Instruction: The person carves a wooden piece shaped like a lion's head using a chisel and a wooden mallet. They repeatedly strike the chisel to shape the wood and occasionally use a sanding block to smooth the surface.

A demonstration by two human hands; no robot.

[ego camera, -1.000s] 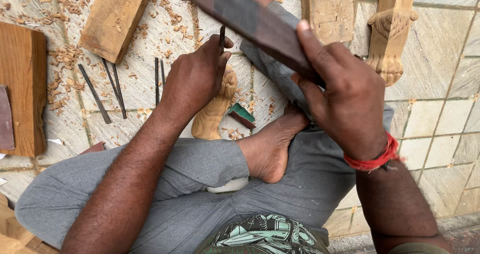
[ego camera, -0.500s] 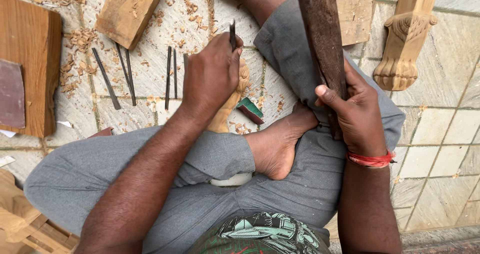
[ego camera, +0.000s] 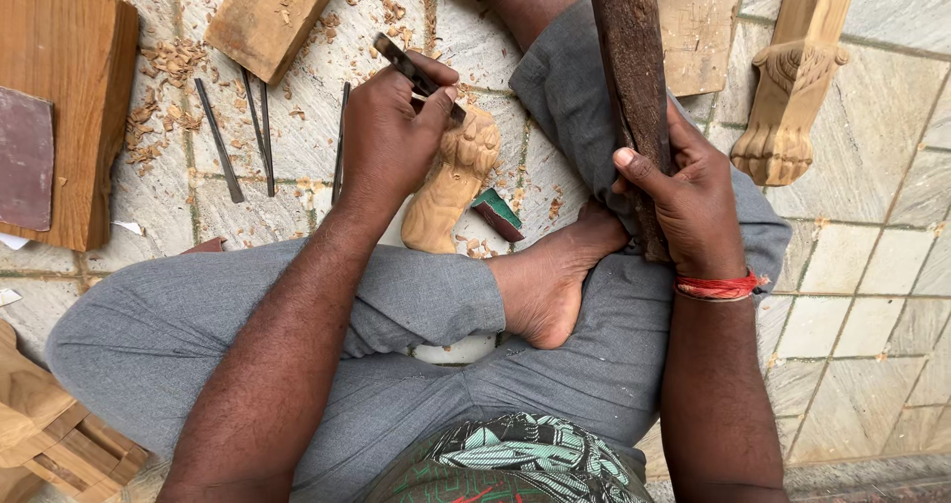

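My left hand [ego camera: 391, 132] grips a dark metal chisel [ego camera: 408, 65], its tip set against a pale carved wooden leg [ego camera: 451, 188] that lies on the tiled floor between my crossed legs. My right hand [ego camera: 688, 196] is closed around a long dark wooden mallet [ego camera: 634, 67], held upright over my right knee. A red thread band [ego camera: 718, 286] circles that wrist. My bare foot [ego camera: 550, 285] rests just below the carving.
Several thin chisels [ego camera: 260, 132] lie on the floor to the left among wood shavings. A wooden block [ego camera: 269, 13] sits top left, a large board [ego camera: 59, 107] at far left. Another carved leg [ego camera: 792, 77] stands at the right. A small red-green block [ego camera: 497, 214] lies beside the carving.
My right hand has lowered the mallet from a raised, slanted position to upright over my knee. My left hand has kept the chisel on the carving, shifting slightly.
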